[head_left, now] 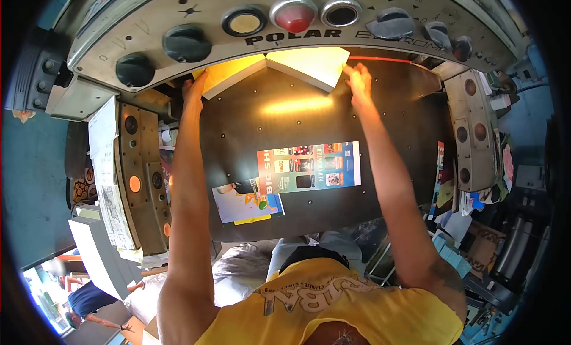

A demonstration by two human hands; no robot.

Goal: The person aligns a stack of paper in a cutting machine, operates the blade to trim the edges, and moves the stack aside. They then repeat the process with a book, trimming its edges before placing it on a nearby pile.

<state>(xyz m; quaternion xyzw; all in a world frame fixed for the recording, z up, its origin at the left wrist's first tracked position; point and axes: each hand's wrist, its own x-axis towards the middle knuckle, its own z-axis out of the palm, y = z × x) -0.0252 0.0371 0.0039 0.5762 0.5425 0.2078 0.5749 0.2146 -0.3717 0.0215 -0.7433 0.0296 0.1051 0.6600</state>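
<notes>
One yellow paper stack and one pale paper stack meet in a V at the counter's far edge. I'd read this as positioning; next move probably calls for even pressure, both sides. Left hand at the yellow outer end, right hand at the pale one; grip, can't tell. Straight sides, bright tops.
</notes>
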